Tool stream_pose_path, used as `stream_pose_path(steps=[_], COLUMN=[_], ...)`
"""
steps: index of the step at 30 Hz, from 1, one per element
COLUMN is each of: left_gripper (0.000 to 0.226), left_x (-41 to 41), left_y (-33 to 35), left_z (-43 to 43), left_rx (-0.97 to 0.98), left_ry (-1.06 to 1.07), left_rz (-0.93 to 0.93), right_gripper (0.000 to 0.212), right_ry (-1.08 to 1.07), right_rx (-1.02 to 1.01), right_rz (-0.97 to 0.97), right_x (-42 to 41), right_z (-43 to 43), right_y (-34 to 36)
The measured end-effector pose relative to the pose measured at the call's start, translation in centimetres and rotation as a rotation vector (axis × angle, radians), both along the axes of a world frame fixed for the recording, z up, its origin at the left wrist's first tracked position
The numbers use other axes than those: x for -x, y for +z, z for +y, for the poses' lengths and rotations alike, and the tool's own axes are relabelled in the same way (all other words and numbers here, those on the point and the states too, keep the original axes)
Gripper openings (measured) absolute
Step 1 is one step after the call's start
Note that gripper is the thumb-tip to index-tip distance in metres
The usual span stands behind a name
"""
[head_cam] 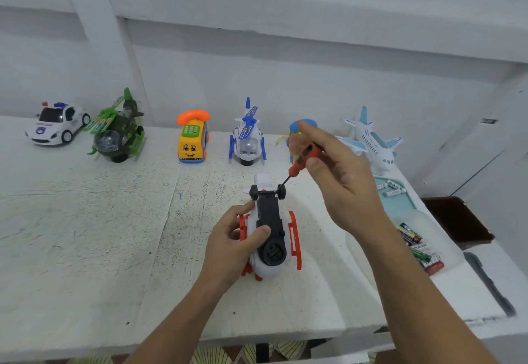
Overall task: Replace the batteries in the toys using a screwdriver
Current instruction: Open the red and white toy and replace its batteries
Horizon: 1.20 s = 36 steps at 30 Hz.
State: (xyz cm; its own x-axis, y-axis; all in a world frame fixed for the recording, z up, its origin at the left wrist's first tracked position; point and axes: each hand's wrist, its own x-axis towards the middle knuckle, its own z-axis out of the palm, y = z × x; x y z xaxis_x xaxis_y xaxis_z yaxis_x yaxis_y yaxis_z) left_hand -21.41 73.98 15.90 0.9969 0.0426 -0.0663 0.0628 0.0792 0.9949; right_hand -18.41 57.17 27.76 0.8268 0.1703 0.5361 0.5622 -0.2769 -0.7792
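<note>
L hand [234,243] grips the white/red toy heli [271,238], flipped belly-up on the table [100,220] front-center, thumb on its black underside. R hand [340,180] is clamped on the orange screwdriver [304,158], tip just by the heli's small rear wheels; can't tell if it's touching.

Teal tray [400,206] on the right has a few loose batteries [393,190] in it. Nearer me, battery packs [423,252] sit by some clear plastic [414,218], in or under it idk.

Back row: police car [57,123], green heli [118,132], yellow phone bus [193,140], blue heli [248,135], plane [374,143].
</note>
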Motion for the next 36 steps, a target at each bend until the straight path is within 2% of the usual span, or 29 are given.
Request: stream_pose_path(steps=[5,7,9,12,15,17,20,26,31,36], left_gripper=[0.037,0.036,0.037,0.038,0.038,0.038,0.038,0.039,0.039,0.039], left_x=[0.0,0.0,0.0,0.0,0.1,0.1,0.0,0.0,-0.1,-0.1], left_y=[0.0,-0.1,-0.3,-0.4,-0.3,-0.4,-0.5,-0.7,-0.7,-1.0], left_z=[0.0,-0.1,-0.1,-0.2,-0.2,-0.2,-0.2,-0.1,-0.2,-0.1], left_rx=[0.012,0.004,-0.023,-0.049,-0.078,-0.085,-0.091,-0.100,-0.119,-0.118], left_ry=[-0.007,-0.003,0.000,-0.002,-0.002,0.003,0.010,0.001,0.007,0.003], left_rz=[0.003,0.002,0.001,-0.001,-0.004,-0.006,-0.003,-0.001,-0.004,-0.013], right_gripper=[0.034,0.040,0.049,0.050,0.054,0.071,0.083,0.078,0.076,0.074], right_ry=[-0.059,-0.081,-0.058,-0.013,0.024,0.013,-0.062,-0.099,-0.106,-0.117], right_rx=[0.060,0.093,0.058,0.029,0.116,0.187,0.101,-0.186,-0.199,-0.125], right_rz=[-0.047,-0.089,-0.042,0.019,0.079,0.114,0.163,0.255,0.232,0.155], right_x=[0.3,0.3,0.2,0.1,0.3,0.4,0.2,-0.3,0.0,0.4], right_z=[0.0,-0.1,-0.3,-0.2,0.0,0.1,0.1,0.1,0.6,0.8], right_y=[0.1,0.1,-0.1,-0.1,-0.2,-0.8,-1.5,-1.9,-2.7,-3.1])
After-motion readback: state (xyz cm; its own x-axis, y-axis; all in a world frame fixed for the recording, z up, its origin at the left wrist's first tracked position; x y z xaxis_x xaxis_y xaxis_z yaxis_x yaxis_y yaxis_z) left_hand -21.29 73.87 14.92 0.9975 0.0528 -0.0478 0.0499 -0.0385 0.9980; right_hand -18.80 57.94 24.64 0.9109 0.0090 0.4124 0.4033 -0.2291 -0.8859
